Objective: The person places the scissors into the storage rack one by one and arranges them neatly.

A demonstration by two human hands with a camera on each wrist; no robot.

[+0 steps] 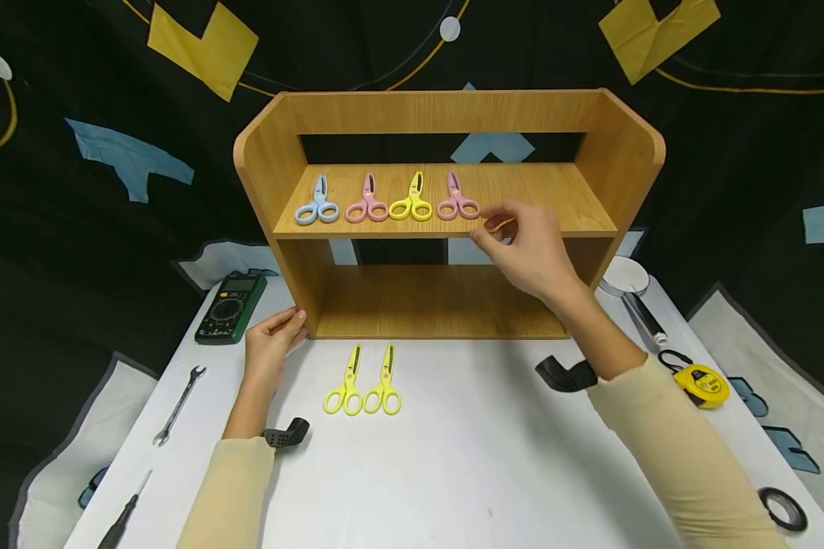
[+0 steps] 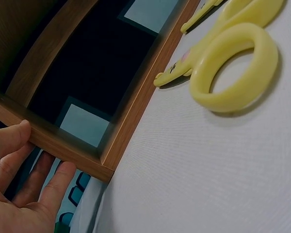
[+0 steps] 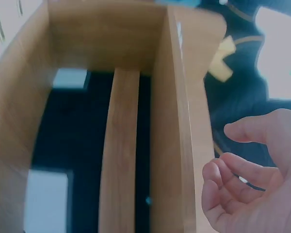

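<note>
— Where is the right hand (image 1: 530,255) now?

— At the front edge of the upper board of the shelf (image 1: 632,164), just right of the pink scissors (image 1: 457,200). There is something yellow by its fingers, perhaps a handle ring, but I cannot tell if the hand pinches it. In the right wrist view the fingers are loosely curled and I see nothing in them.

— And the left hand (image 1: 269,347)?

— It holds the lower left corner of the shelf, thumb on the front edge, fingers around the side.

— Which scissors lie free?

— Two yellow scissors (image 1: 362,381) on the white table (image 1: 467,465), blades pointing away to the shelf, handles toward the person. They lie nearer to the left hand. Four more stand in a row above, in the same direction: blue, pink, yellow, pink.

— What material?

— Smooth plastic, round rings, short blades. The shelf is wood-grain board with rounded corners.
</note>
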